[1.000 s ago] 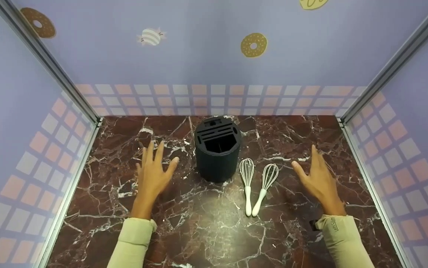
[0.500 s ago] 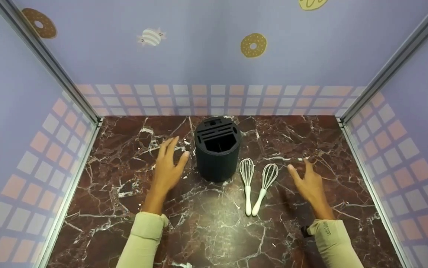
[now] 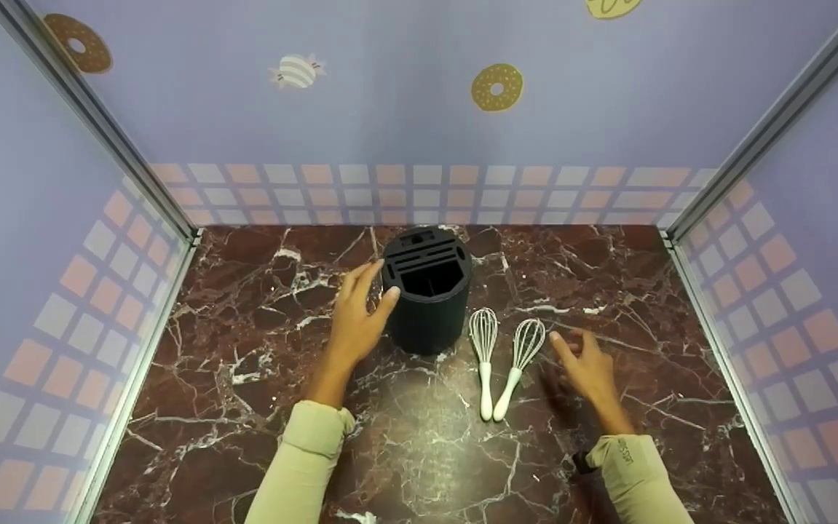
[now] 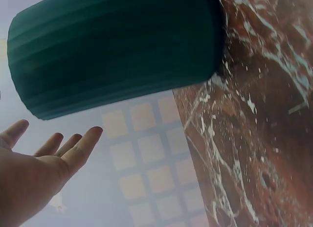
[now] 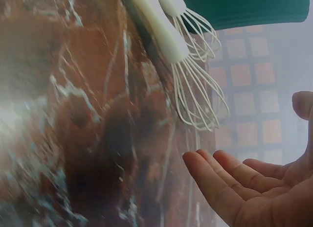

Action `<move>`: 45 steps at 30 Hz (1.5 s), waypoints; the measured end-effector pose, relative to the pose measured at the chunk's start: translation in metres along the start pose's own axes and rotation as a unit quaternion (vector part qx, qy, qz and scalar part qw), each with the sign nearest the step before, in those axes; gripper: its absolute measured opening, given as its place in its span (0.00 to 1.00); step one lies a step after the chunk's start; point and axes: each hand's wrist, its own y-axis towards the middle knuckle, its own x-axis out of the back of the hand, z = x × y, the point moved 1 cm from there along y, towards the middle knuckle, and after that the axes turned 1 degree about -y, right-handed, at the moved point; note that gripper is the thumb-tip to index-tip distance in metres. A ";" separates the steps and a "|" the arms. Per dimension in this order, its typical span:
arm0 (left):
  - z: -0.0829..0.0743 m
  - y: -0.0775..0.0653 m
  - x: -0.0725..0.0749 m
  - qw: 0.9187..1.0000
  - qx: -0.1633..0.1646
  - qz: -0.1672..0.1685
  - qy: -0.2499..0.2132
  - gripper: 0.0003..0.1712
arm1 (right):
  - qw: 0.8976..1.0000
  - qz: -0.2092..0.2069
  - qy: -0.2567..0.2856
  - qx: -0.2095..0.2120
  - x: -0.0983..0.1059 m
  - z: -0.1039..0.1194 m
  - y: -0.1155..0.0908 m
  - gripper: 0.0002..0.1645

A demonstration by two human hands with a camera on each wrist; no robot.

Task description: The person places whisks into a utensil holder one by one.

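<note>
Slots (image 3: pixel 426 256) atop holder (image 3: pixel 426 324) show only in head view.

A holder (image 3: pixel 426 320) is set upright on a bench (image 3: pixel 404 466), near the middle and toward the back wall (image 3: pixel 389 124), with the bench flanked by a left wall (image 3: pixel 25 182) and a right wall (image 3: pixel 812 240). To the front and right of the holder, a left whisk (image 3: pixel 485 375) and a right whisk (image 3: pixel 514 376) are laid side by side, wires pointed backward, handle ends just beside each other. The left grip (image 3: pixel 355 327) is held just left of the holder; the right grip (image 3: pixel 590 371) is positioned to the right whisk's right, near its wires.
</note>
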 end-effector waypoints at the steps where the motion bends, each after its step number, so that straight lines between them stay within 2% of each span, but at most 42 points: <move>1: -0.001 0.000 -0.002 1.000 0.003 0.003 -0.002 0.33 | 1.000 0.008 0.014 -0.007 -0.002 0.000 -0.001 0.49; 7: -0.003 0.004 -0.011 1.000 0.023 0.013 -0.009 0.32 | 0.997 0.031 0.054 -0.035 -0.015 -0.004 -0.003 0.46; 16: -0.005 0.009 -0.018 0.998 0.052 0.019 -0.019 0.30 | 0.993 0.037 0.092 -0.057 -0.031 -0.007 -0.008 0.41; 24: -0.003 0.011 -0.022 0.998 0.053 -0.002 -0.032 0.28 | 0.988 0.041 0.127 -0.076 -0.043 -0.007 -0.012 0.41; 30: -0.003 0.011 -0.023 0.997 0.068 0.004 -0.033 0.27 | 0.983 0.040 0.151 -0.092 -0.051 -0.006 -0.017 0.35; 36: -0.002 0.010 -0.023 0.996 0.076 0.005 -0.039 0.27 | 0.974 0.045 0.191 -0.112 -0.059 -0.005 -0.023 0.34; 45: -0.002 0.008 -0.024 0.995 0.082 0.005 -0.056 0.28 | 0.977 0.037 0.162 -0.137 -0.067 0.000 -0.024 0.33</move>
